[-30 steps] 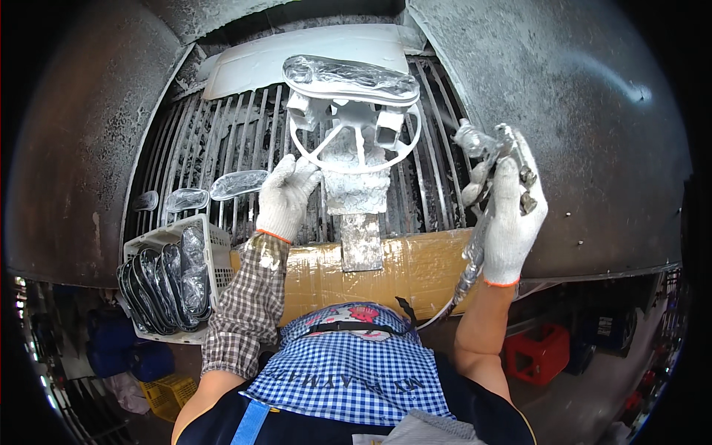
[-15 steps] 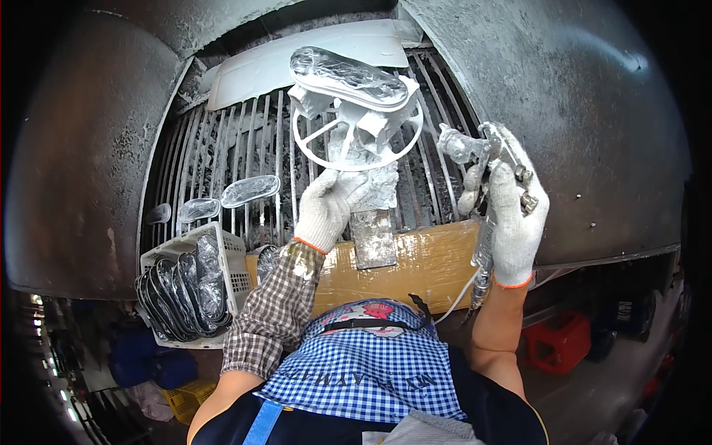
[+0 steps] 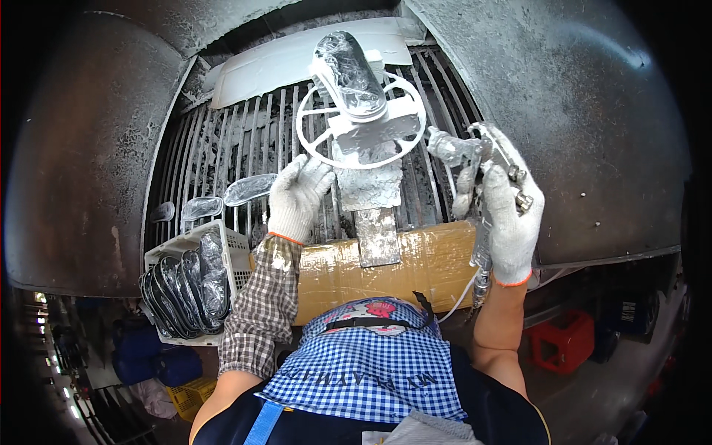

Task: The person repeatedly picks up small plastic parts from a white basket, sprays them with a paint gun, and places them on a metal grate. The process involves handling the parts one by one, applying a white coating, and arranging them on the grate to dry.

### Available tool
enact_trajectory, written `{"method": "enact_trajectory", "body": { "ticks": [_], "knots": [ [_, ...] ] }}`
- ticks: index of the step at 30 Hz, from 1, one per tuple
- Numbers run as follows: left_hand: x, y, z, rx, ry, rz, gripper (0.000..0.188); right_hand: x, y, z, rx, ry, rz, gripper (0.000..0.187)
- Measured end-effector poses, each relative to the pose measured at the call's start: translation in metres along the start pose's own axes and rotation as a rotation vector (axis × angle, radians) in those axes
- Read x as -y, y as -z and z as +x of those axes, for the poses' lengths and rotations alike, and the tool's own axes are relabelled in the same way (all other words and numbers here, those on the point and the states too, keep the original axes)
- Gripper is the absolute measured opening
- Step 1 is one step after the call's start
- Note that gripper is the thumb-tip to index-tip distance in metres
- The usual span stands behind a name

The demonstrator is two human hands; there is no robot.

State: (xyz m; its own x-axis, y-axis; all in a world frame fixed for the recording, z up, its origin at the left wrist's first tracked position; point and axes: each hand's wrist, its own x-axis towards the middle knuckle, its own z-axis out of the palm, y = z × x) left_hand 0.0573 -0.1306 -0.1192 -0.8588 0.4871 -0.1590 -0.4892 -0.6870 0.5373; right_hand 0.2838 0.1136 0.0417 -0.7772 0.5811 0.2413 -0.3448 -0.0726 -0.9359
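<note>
White wheel, grey spray gun, blue-and-white checked apron, red stool

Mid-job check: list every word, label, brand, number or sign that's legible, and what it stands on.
Blue-and-white checked cloth apron: dark lettering across it, wording withheld.
Red-and-white print on the apron: any lettering too small to read.
Dark blue object, lower right: pale marking, too blurred to read.
Grey metal spray gun: none I can make out.
</note>
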Motion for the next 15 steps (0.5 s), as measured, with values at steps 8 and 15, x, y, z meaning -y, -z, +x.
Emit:
{"method": "enact_trajectory", "body": {
  "ticks": [8,15],
  "knots": [
    [-0.019,-0.002,0.011,-0.009,-0.017,0.074,0.025,-0.008,-0.011,-0.001,0.044,0.003,0.042,0.049],
    [-0.033,-0.006,0.028,0.03,-0.069,0.065,0.019,-0.024,-0.016,0.001,0.112,0.008,0.061,0.049]
  ]
}}
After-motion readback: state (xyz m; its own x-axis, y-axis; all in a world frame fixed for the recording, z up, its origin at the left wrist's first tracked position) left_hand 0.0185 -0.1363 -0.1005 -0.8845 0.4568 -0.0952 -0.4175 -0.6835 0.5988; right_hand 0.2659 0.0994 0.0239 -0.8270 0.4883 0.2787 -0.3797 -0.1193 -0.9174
